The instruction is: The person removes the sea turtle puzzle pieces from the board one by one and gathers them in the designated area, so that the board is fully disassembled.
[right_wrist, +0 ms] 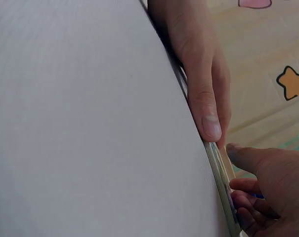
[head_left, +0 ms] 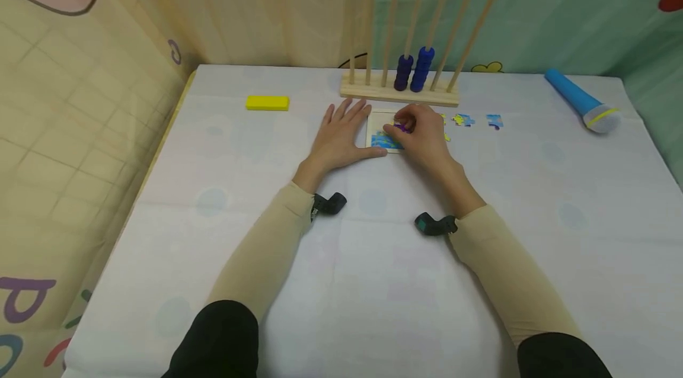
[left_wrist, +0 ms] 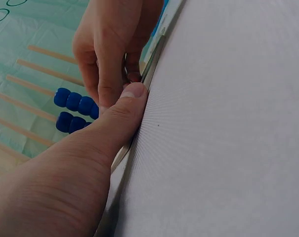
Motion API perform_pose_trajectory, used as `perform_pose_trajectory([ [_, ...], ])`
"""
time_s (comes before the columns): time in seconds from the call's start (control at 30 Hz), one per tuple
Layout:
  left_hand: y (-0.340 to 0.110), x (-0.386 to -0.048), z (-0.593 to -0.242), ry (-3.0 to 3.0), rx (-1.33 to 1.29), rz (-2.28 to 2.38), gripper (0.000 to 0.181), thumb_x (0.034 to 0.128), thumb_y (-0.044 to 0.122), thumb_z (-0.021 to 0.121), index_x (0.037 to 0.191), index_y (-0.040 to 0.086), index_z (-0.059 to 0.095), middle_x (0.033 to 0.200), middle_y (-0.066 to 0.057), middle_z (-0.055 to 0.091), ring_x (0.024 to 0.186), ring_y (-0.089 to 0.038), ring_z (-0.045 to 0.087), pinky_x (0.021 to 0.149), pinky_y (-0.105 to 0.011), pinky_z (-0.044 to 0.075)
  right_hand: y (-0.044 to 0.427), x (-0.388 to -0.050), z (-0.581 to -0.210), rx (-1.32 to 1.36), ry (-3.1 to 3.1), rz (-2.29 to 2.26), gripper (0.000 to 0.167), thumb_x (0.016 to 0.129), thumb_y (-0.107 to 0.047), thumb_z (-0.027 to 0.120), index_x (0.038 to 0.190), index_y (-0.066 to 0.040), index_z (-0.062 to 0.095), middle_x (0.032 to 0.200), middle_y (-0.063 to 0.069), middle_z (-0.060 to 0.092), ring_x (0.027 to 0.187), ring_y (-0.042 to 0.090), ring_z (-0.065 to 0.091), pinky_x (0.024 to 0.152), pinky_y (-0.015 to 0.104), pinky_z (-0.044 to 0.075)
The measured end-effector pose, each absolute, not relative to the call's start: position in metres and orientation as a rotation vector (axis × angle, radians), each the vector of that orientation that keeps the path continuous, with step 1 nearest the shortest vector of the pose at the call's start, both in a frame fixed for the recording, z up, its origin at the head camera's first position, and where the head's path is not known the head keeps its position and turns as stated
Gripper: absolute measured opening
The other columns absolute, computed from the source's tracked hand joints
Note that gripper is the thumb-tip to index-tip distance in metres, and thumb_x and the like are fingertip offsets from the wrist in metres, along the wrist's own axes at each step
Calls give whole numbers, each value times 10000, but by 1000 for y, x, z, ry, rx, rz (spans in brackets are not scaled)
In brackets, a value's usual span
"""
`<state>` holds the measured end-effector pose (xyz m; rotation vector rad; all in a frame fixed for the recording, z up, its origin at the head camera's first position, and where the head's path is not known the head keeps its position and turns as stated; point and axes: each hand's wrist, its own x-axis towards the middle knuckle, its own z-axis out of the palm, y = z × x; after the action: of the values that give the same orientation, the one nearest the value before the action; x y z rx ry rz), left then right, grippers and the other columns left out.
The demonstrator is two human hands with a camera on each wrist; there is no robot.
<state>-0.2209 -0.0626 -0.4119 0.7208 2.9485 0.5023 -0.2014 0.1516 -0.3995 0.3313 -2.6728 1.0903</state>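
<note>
White-covered table [head_left: 373, 271]; a person in pale sleeves [head_left: 507, 277] works toward its far edge, about midway between left and right edges. Frame [head_left: 379, 122] lies flat there, just on the near side of the rack [head_left: 397, 92], a blue picture section [head_left: 381, 140] filling its near left part. Left hand [head_left: 338, 140] laid out flat and spread: fingers extended beside the frame's left edge toward the far edge of the table, thumb straight out along the frame's near edge and touching it. Right hand [head_left: 424, 134] over the frame's right side, thumb and fingers curled in — pinching a purple piece [head_left: 400, 127]; its seating cannot be told, as the fingers hide most of it. Loose pieces to the right of that hand: a yellow-and-blue one [head_left: 463, 120] near it, a blue one [head_left: 494, 121] farther toward the table's right edge, and bits of yellow [head_left: 447, 137] partly hidden right beside the hand. Rack stands along the far edge, seven upright rods, with dark beads [head_left: 404, 73] stacked on the fourth from the left and bluer beads [head_left: 423, 70] on the fifth. Yellow block [head_left: 267, 103] near the far edge, left of the rack. Blue microphone [head_left: 578, 96] by the far right corner, lying aslant, its grey head pointing toward the right edge. A black camera [head_left: 329, 204] at each wrist — both over the table, well back from the frame.
</note>
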Motion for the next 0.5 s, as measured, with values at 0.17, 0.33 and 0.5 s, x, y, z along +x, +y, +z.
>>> perform_pose_trajectory([
  [0.17, -62, -221, -412, 2959, 731, 504, 1091, 867, 797, 645, 1687, 184, 271, 1777, 24, 179, 1659, -259, 35, 1337, -515, -36, 146, -202, -399, 266, -2733, 1095, 415, 903, -262, 860, 1103, 68, 707, 1048, 227, 650, 941, 348, 624, 862, 408, 475],
  [0.33, -63, -220, -412, 2958, 724, 502, 1090, 868, 795, 646, 1687, 182, 271, 1777, 24, 179, 1659, -259, 34, 1336, -521, -33, 145, -203, -398, 242, -2765, 1103, 464, 872, -294, 889, 1103, 54, 686, 1059, 213, 630, 962, 334, 610, 855, 396, 471],
  [0.5, -63, -220, -412, 2947, 723, 512, 1092, 868, 789, 651, 1688, 180, 267, 1779, 23, 168, 1660, -260, 23, 1335, -514, -50, 144, -207, -396, 232, -2820, 1088, 469, 869, -307, 890, 1088, 48, 675, 1045, 199, 614, 958, 318, 585, 846, 389, 457],
])
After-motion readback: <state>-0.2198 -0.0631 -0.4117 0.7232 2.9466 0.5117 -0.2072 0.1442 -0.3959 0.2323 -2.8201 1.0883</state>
